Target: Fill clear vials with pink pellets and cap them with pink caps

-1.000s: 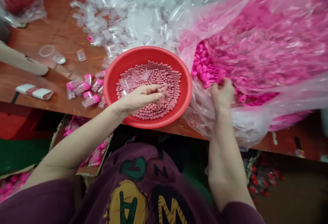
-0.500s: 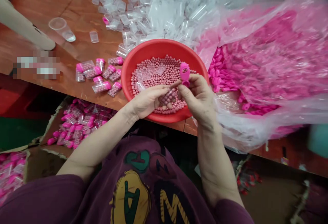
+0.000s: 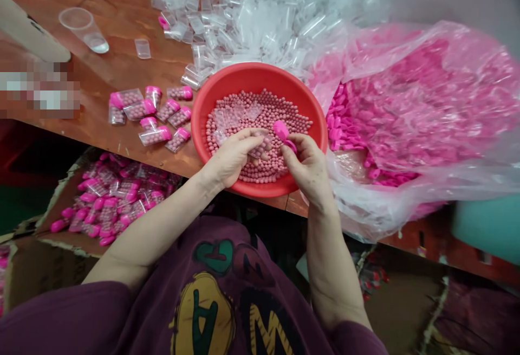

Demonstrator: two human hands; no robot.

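My left hand point(image 3: 232, 161) is closed around a clear plastic bottle point(image 3: 260, 146) filled with pink beads, over the red basin point(image 3: 198, 122). Between the thumb and fingers of my right hand point(image 3: 309, 166) is a bright pink flip-top cap point(image 3: 281, 130), its lid swung open. The cap is apart from the bottle, a little to its right. Loose pink beads point(image 3: 264, 108) cover the basin's bottom, and a few clear plastic pieces point(image 3: 233, 116) lie on top of them.
Several filled, capped bottles point(image 3: 154, 135) lie left of the basin. A box point(image 3: 60, 192) below holds many more. Empty clear bottles point(image 3: 227, 30) are heaped behind. At right is a plastic bag point(image 3: 406, 105) of pink caps. A clear cup point(image 3: 87, 32) lies at far left.
My right hand has drawn the pink cap away from the bottle, down and to the right, and the cap has turned. My left hand keeps the bottle. The view has shifted slightly.
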